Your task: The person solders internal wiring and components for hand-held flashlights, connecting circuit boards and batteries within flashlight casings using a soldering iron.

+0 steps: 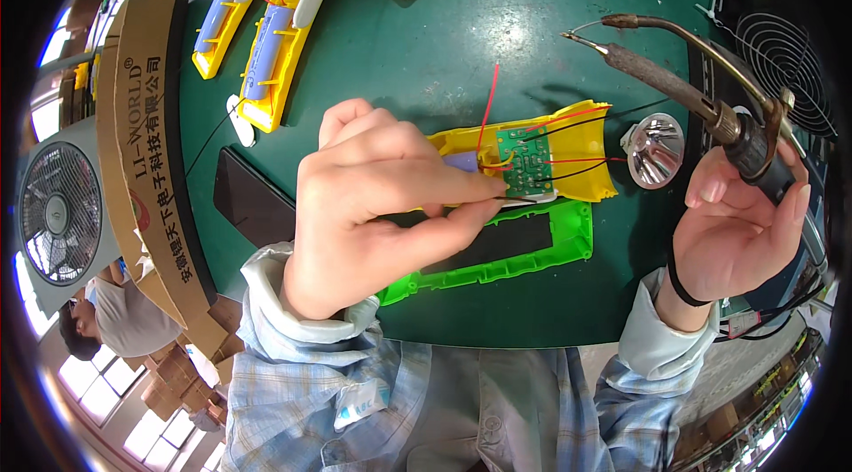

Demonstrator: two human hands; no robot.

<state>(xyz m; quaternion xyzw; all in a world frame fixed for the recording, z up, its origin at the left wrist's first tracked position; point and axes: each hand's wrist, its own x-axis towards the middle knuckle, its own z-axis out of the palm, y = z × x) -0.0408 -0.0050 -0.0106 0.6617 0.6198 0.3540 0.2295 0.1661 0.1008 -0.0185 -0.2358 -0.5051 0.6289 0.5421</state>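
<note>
My left hand (373, 192) is closed in a pinch, thumb and forefinger on a thin black wire (524, 200) at the near edge of a green circuit board (534, 148). That board sits in a yellow plastic housing half (584, 177) with a purple battery cell (461, 161), partly covered by my fingers; red and black wires stick out. Closer to me lies a green housing half (581, 241) with a dark inner panel. My right hand (737, 228) grips a soldering iron (664, 86) with a curved feed tube, its tip raised above the table, apart from the board.
Right of the yellow housing rests a shiny reflector (657, 153). Other yellow housings with batteries (266, 51) lie far left, near a black phone (251, 190). A cardboard panel (146, 161) borders the left edge; a black fan guard (785, 64) stands right. Another person (129, 317) is beyond the cardboard.
</note>
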